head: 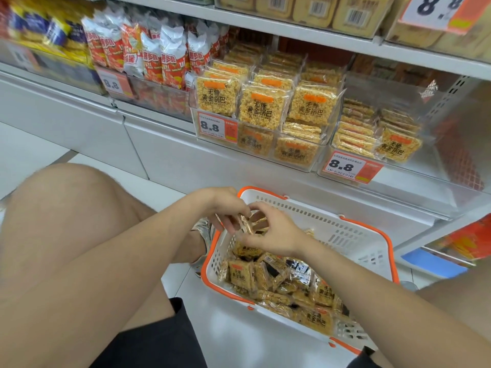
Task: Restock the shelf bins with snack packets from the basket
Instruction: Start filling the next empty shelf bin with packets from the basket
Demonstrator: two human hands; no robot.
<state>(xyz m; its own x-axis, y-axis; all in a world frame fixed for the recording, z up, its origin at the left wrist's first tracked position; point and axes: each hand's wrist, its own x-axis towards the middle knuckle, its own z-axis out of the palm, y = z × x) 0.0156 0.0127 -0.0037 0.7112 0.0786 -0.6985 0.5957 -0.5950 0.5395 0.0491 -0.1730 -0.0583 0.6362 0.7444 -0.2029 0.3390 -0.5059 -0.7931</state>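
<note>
two hands meet over the basket, with a small stack held between them

many snack packets (292, 288) are heaped in the white basket (348, 235) at lower centre. just above them a small stack of packets (248, 224) is pinched between the curled fingers of the left hand (225, 208) and the right hand (276, 235). the packets are judged light, slick in clear film and brittle inside, so the flat faces are best gripped without squeezing. further up, at centre right, a part-filled shelf bin (414, 171) is seen beside a fuller bin (268, 152).
</note>
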